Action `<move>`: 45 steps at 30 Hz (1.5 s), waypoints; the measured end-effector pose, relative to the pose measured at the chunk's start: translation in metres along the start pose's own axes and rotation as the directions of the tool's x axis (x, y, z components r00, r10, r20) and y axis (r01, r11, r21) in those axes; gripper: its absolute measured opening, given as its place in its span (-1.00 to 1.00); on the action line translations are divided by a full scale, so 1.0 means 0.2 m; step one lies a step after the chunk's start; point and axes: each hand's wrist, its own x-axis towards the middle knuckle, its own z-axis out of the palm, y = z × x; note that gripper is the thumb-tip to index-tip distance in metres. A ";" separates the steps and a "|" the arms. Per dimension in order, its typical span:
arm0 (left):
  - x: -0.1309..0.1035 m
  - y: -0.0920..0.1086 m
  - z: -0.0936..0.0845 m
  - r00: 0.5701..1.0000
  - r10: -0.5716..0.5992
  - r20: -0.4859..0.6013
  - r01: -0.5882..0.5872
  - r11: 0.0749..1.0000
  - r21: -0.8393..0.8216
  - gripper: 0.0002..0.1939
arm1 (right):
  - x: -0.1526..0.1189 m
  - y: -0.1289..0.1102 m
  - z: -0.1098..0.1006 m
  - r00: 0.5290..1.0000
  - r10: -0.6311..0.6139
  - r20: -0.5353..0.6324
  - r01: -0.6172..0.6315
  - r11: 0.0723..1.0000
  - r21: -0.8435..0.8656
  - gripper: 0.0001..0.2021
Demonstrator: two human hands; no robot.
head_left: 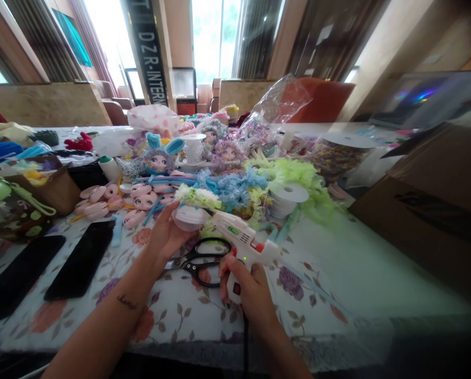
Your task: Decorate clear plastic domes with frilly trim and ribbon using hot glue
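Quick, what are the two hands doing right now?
Left hand: closed around a rounded white piece with fluffy white-and-green trim.
Right hand: closed around the handle of a white glue gun.

1. Craft workshop of sorts: glue gun (235,231), black-handled scissors (198,262), ribbon spools (286,193), ruffled trim (298,176), doll faces (144,201) heaped on flowered cloth (172,321).
2. Larger room beyond: tall windows (215,39), curtains (256,39), padded chairs (115,108), lettered banner (150,58).
3. Cardboard box (429,195) at right.
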 end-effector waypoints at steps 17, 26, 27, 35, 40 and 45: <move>0.00 0.00 0.00 1.000 -0.011 0.006 0.011 1.000 0.008 -0.62 | 0.01 0.00 -0.01 0.999 0.027 -0.017 -0.027 0.999 -0.019 -0.59; 0.00 0.00 -0.02 0.999 -0.021 0.039 0.021 1.000 0.004 -0.67 | 0.02 0.01 0.00 0.998 0.046 -0.046 -0.046 0.999 -0.002 -0.59; 0.00 0.00 -0.02 0.999 -0.022 0.041 0.022 1.000 0.003 -0.67 | 0.02 0.01 0.00 0.998 0.047 -0.047 -0.047 0.999 -0.004 -0.59; -0.01 0.00 -0.01 0.998 -0.030 0.046 0.031 1.000 -0.005 -0.62 | 0.01 0.01 0.00 0.998 0.003 -0.068 -0.005 1.000 -0.029 -0.63; -0.01 0.01 0.01 1.000 -0.016 0.004 0.016 1.000 -0.019 -0.70 | 0.01 0.01 0.02 0.991 -0.052 -0.123 0.049 0.998 -0.025 -0.62; -0.02 0.01 0.02 0.999 -0.003 -0.040 0.001 0.999 -0.045 -0.69 | 0.03 0.04 0.02 0.990 -0.043 -0.131 0.041 0.999 -0.017 -0.58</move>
